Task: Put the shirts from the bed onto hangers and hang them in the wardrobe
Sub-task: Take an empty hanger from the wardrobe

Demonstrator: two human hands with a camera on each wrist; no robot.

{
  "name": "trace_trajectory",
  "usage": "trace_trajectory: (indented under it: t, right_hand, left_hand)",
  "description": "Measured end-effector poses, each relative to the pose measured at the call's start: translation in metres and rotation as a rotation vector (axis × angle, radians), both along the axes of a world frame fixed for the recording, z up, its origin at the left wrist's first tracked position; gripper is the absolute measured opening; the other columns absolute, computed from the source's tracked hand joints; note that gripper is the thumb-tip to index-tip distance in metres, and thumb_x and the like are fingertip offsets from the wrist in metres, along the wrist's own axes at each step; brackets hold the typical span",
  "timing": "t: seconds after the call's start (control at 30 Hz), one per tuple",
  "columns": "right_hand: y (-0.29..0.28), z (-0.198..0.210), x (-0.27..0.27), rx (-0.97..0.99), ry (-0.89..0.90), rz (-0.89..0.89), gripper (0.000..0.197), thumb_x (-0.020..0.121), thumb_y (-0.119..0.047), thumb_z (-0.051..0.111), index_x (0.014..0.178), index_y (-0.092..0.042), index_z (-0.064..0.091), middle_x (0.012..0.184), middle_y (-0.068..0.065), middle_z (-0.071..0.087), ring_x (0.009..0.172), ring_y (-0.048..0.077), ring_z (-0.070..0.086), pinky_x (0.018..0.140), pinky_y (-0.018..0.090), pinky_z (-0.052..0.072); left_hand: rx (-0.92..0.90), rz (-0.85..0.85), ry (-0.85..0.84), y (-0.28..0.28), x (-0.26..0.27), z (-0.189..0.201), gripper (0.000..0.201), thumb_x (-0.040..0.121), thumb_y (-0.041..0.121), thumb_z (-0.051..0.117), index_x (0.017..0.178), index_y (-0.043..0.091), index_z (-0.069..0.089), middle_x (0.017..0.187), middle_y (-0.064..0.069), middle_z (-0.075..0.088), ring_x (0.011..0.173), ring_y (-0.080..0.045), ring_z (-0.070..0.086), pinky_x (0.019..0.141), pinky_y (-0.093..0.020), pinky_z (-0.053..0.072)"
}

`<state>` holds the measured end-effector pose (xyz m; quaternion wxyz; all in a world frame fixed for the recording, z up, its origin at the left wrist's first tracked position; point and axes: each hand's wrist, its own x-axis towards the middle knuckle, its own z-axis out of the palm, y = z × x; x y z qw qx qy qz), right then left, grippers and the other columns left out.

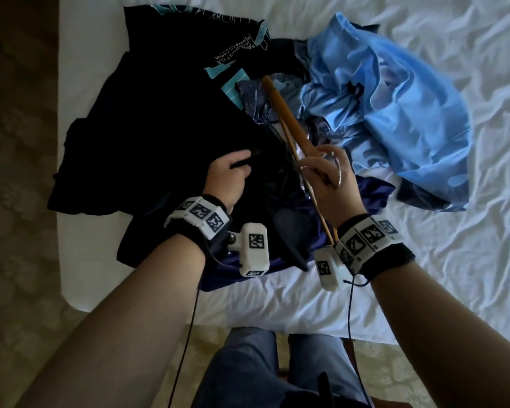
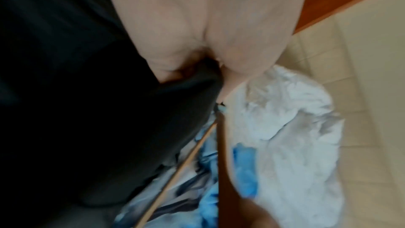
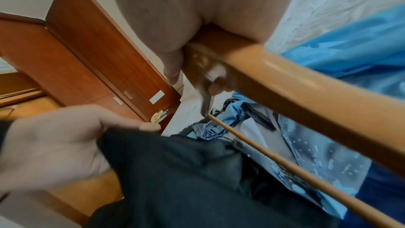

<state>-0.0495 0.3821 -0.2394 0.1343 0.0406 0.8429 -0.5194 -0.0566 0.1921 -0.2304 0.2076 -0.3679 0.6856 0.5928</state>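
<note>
Left hand pinches fold of black shirt, likely seeking opening for hanger. Right hand clamped round wooden hanger near hook, arm pointing 11 o'clock over pile. Blue shirt crumpled at 2 o'clock on bed. Wardrobe not identifiable.

Black shirt with white and cyan print lies spread flat on the bed's left side, near edge bunched up. Light blue shirt sits crumpled to its right, touching it. Dark navy garment lies partly under both. Wooden hanger with metal hook is lifted and tilted over the pile, far end above the black shirt.
</note>
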Motion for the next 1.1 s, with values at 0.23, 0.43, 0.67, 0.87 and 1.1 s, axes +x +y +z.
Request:
trace_trajectory:
  t: [0.23,0.43,0.67,0.87,1.1]
  right_hand:
    - [-0.016,0.037,0.013,0.099,-0.069,0.058,0.053,0.062,-0.057,0.079,0.100,-0.021,0.073,0.133,0.005,0.046,0.113,0.021,0.055,0.096,0.036,0.047]
    - [-0.039,0.063,-0.001,0.092,0.030,-0.013,0.042,0.074,-0.039,0.080,0.105,-0.012,0.073,0.134,0.005,0.045,0.113,0.007,0.046,0.095,0.022,0.040]
    - [-0.027,0.112,-0.008,-0.108,0.065,-0.199,0.032,0.078,-0.028,0.063,0.082,-0.060,0.064,0.123,0.011,0.057,0.107,0.026,0.060,0.097,0.045,0.047]
    - [0.002,0.190,-0.031,-0.178,0.250,-0.192,0.023,0.076,-0.018,0.062,0.096,-0.028,0.064,0.110,-0.002,0.056,0.095,-0.017,0.052,0.094,0.010,0.038]
    - [0.034,0.292,-0.049,-0.109,0.506,-0.339,0.018,0.078,-0.015,0.060,0.090,-0.026,0.067,0.110,0.002,0.054,0.091,-0.020,0.051,0.088,0.006,0.036]
  left_hand:
    - [0.330,0.076,0.160,0.001,-0.035,0.089,0.054,0.094,-0.005,0.048,0.145,0.009,0.039,0.126,-0.010,0.057,0.101,-0.015,0.062,0.076,-0.021,0.054]
    - [0.648,0.120,0.166,0.010,-0.031,0.133,0.059,0.093,-0.011,0.033,0.149,0.006,0.026,0.111,-0.017,0.062,0.088,-0.020,0.067,0.068,-0.025,0.056]
    - [0.381,0.064,0.280,0.001,-0.032,0.154,0.058,0.085,-0.017,0.036,0.139,0.003,0.044,0.122,-0.019,0.061,0.110,-0.027,0.062,0.094,-0.036,0.054]
    - [-0.507,-0.629,0.545,-0.013,-0.032,0.182,0.025,0.084,0.018,0.072,0.106,0.007,0.069,0.103,-0.007,0.065,0.100,-0.021,0.061,0.086,-0.025,0.047]
    - [-0.609,-0.763,0.675,-0.010,-0.048,0.270,0.026,0.091,0.033,0.064,0.081,0.010,0.061,0.078,0.000,0.060,0.076,-0.019,0.057,0.067,-0.031,0.042]
